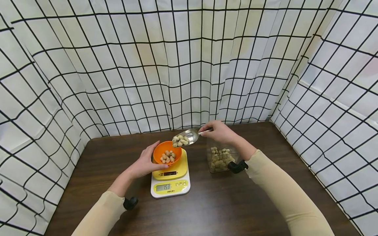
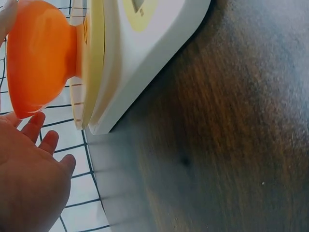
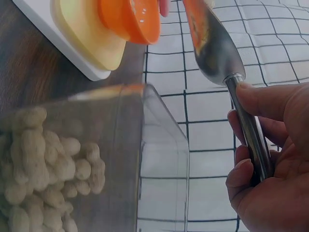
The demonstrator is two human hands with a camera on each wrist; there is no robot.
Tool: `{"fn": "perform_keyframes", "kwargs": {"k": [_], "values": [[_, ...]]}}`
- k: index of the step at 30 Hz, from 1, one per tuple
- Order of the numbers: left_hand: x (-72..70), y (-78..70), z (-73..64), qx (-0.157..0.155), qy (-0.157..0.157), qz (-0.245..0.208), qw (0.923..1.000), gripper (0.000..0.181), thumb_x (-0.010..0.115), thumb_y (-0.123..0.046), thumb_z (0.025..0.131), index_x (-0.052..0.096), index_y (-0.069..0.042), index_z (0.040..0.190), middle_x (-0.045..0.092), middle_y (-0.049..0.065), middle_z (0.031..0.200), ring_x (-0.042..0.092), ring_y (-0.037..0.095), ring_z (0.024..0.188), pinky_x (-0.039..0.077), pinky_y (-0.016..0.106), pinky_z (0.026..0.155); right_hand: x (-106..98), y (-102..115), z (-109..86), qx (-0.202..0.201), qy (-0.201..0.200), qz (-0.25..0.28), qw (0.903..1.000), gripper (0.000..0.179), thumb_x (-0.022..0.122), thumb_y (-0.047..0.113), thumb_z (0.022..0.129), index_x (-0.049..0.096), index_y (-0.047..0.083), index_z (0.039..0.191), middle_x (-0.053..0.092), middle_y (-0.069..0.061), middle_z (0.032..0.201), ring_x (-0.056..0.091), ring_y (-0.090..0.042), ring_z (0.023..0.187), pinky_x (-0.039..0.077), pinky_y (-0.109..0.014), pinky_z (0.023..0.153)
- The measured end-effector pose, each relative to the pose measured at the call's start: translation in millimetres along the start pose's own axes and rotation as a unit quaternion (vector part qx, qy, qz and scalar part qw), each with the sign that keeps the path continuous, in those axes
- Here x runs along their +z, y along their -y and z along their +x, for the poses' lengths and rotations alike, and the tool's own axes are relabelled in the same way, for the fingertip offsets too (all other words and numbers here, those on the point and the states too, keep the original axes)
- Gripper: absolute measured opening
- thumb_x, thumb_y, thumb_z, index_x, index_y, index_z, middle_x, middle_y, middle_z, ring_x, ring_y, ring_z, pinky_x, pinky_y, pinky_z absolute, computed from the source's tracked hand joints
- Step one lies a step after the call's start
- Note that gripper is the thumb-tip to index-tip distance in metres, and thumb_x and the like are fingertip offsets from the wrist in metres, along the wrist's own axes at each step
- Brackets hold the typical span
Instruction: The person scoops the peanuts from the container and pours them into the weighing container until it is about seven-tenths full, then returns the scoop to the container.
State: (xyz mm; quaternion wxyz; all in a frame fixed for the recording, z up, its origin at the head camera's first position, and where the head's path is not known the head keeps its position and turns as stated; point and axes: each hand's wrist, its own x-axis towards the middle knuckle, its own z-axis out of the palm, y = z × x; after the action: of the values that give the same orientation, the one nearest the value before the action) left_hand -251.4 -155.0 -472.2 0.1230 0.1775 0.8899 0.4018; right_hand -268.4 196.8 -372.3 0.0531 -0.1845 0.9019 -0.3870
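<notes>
An orange bowl [image 1: 157,151] with several peanuts [image 1: 167,156] inside stands on a yellow and white kitchen scale [image 1: 171,193]. My left hand [image 1: 145,161] holds the bowl from its left side, thumb at the near rim and fingers at the far side. In the left wrist view the bowl's foot [image 2: 73,50] rests on the scale's plate. My right hand [image 1: 220,131] grips the handle of a metal scoop [image 1: 192,136]. Unshelled peanuts [image 1: 180,141] lie in the scoop, whose front edge is over the bowl's right rim. Fingers and thumb wrap the handle [image 3: 251,133] in the right wrist view.
A clear plastic box [image 1: 211,164] with many unshelled peanuts [image 3: 36,164] stands right of the scale, below my right forearm. The scale's display [image 1: 163,187] seems to read 15.3. White curtains [image 1: 189,82] with black grid lines enclose the dark wooden table [image 1: 206,209].
</notes>
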Motion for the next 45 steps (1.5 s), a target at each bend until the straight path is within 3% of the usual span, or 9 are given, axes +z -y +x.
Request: {"fn": "perform_keyframes", "kwargs": {"k": [4, 10, 19, 29, 36, 40, 45], "values": [[1.2, 0.2, 0.7, -0.002, 0.005, 0.000, 1.0000, 0.118, 0.085, -0.052, 0.078, 0.014, -0.014, 0.165, 0.020, 0.020, 0.163, 0.016, 0.043, 0.146, 0.026, 0.072, 0.111, 8.1, 6.1, 4.8, 0.007, 0.001, -0.012, 0.9999, 0.019, 0.067, 0.019, 0.100, 0.077, 0.013, 0.115, 0.068, -0.004, 0.123, 0.057, -0.023, 0.123, 0.047, -0.043, 0.100], [1.5, -0.3, 1.5, -0.009, 0.006, 0.000, 0.9999, 0.117, 0.085, -0.053, 0.078, 0.015, -0.015, 0.165, 0.021, 0.019, 0.163, 0.017, 0.042, 0.146, 0.028, 0.071, 0.110, 19.1, 12.6, 11.5, -0.020, -0.009, -0.064, 0.9977, 0.017, 0.067, 0.017, 0.100, 0.078, 0.012, 0.112, 0.070, -0.003, 0.114, 0.060, -0.022, 0.111, 0.050, -0.040, 0.092], [0.7, -3.7, 1.5, -0.008, 0.008, -0.004, 0.9999, 0.116, 0.084, -0.053, 0.079, 0.016, -0.015, 0.164, 0.022, 0.020, 0.162, 0.021, 0.042, 0.143, 0.032, 0.070, 0.108, 19.6, 22.5, 9.8, -0.029, -0.036, -0.161, 0.9859, 0.015, 0.069, 0.022, 0.100, 0.078, 0.016, 0.110, 0.065, 0.000, 0.104, 0.048, -0.025, 0.105, 0.037, -0.042, 0.094], [0.4, -3.1, 1.1, -0.003, 0.007, -0.005, 1.0000, 0.115, 0.084, -0.052, 0.079, 0.016, -0.015, 0.164, 0.023, 0.020, 0.161, 0.021, 0.041, 0.143, 0.032, 0.070, 0.108, 12.6, 17.8, 5.0, -0.036, -0.038, -0.157, 0.9863, 0.016, 0.068, 0.022, 0.100, 0.078, 0.016, 0.112, 0.062, 0.000, 0.104, 0.047, -0.024, 0.106, 0.039, -0.041, 0.091], [-1.6, -12.3, -1.3, 0.014, -0.019, 0.014, 0.9996, 0.117, 0.084, -0.056, 0.079, 0.013, -0.021, 0.165, 0.011, 0.015, 0.168, 0.009, 0.040, 0.150, 0.025, 0.073, 0.110, -7.1, 10.8, -4.9, -0.057, -0.053, -0.139, 0.9872, 0.015, 0.070, 0.018, 0.099, 0.078, 0.013, 0.111, 0.067, -0.001, 0.104, 0.053, -0.024, 0.103, 0.042, -0.042, 0.090], [-3.2, -28.3, -2.7, 0.028, -0.035, 0.006, 0.9990, 0.113, 0.084, -0.055, 0.079, 0.015, -0.028, 0.165, 0.008, 0.010, 0.169, 0.009, 0.036, 0.151, 0.027, 0.071, 0.111, -28.2, 2.5, -17.2, -0.055, -0.063, -0.129, 0.9882, 0.016, 0.069, 0.016, 0.099, 0.078, 0.012, 0.112, 0.067, -0.003, 0.106, 0.056, -0.023, 0.103, 0.044, -0.042, 0.090], [2.3, -52.6, -2.1, 0.061, -0.030, 0.005, 0.9977, 0.109, 0.084, -0.053, 0.081, 0.017, -0.031, 0.164, 0.011, 0.006, 0.168, 0.012, 0.032, 0.151, 0.029, 0.068, 0.112, -56.4, -6.6, -36.5, -0.043, -0.066, -0.123, 0.9893, 0.018, 0.068, 0.016, 0.100, 0.077, 0.010, 0.115, 0.068, -0.006, 0.111, 0.059, -0.025, 0.107, 0.048, -0.046, 0.089]]}}
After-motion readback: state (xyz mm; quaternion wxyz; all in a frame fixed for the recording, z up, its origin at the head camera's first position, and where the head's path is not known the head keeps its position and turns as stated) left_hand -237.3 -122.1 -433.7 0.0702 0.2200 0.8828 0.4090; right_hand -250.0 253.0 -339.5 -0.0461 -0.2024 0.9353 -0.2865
